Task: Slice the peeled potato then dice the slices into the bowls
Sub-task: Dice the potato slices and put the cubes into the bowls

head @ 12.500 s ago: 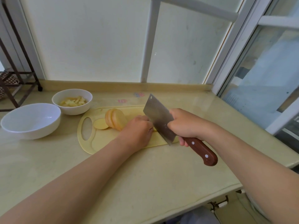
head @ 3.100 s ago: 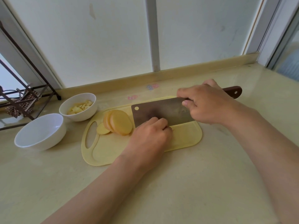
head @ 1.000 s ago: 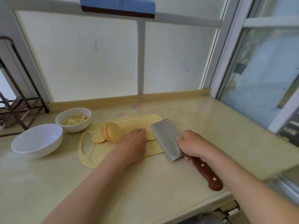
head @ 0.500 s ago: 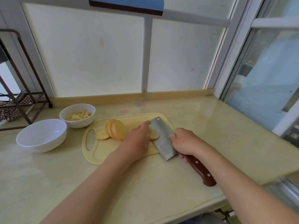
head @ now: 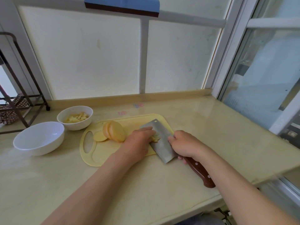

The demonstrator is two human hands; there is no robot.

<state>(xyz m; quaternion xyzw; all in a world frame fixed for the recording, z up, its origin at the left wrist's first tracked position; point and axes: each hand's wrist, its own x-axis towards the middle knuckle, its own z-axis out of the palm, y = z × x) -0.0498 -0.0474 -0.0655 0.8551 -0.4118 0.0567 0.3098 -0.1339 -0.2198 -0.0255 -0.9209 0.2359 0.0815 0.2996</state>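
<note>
1. The pale countertop [head: 146, 184] looks glossy, so the yellow cutting board [head: 103, 153] could slide. Press straight down on it, not sideways.
2. The larger white bowl [head: 40, 150] stands far left with nothing visible in it. The smaller bowl [head: 78, 125], just beyond the board's far-left corner, already holds potato dice. Either one is a short carry to the left, so choose one before lifting.
3. The cleaver [head: 162, 143] lies tilted over the board's right end, its broad side facing up. The right hand [head: 185, 143] grasps it where the wooden handle meets the blade. The step appears to be gathering cut pieces against the blade, so keep the edge low on the board and turned away from the fingers.
4. The uncut potato slices [head: 115, 133] lean in a stack at mid-board, with one slice [head: 99, 137] lying flat to their left. They should stay put until the cleaver returns.
5. The left hand [head: 139, 140] has its fingers stretched out. They press a small cluster of cut pieces [head: 155, 138] against the blade and grasp nothing. Sweep with flat fingers, then lift level so nothing rolls off.
</note>
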